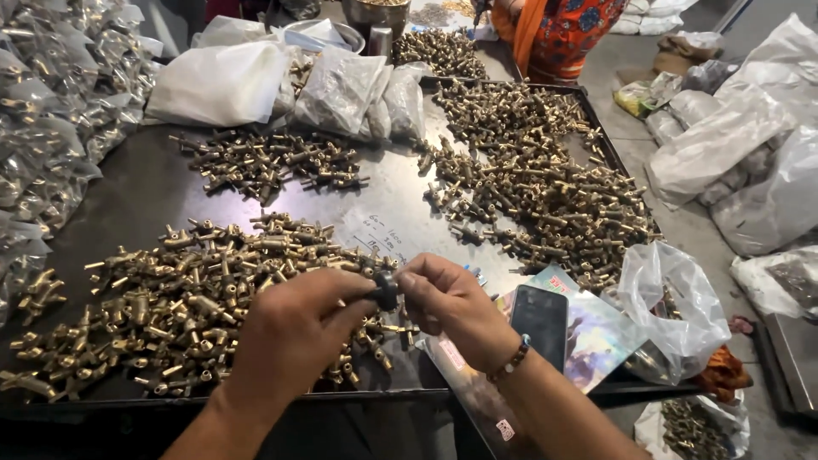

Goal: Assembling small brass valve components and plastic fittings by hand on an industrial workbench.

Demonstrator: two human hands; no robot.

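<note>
Both hands pinch one small dark fitting (386, 290) between them: left hand (294, 328), right hand (452, 307) | fitting held just above brass valve pile (170, 298) on dark desk (153, 192) | black phone (539, 319) beside right wrist

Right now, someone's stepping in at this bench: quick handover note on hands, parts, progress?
Left hand and right hand: fingers of both pinch one small dark knob between them, above the tray.
Parts: big pile of brass fittings under the left hand, a darker pile behind, the largest heap to the right.
Phone lies by the right wrist.
Progress: cannot tell which piles are finished.
</note>
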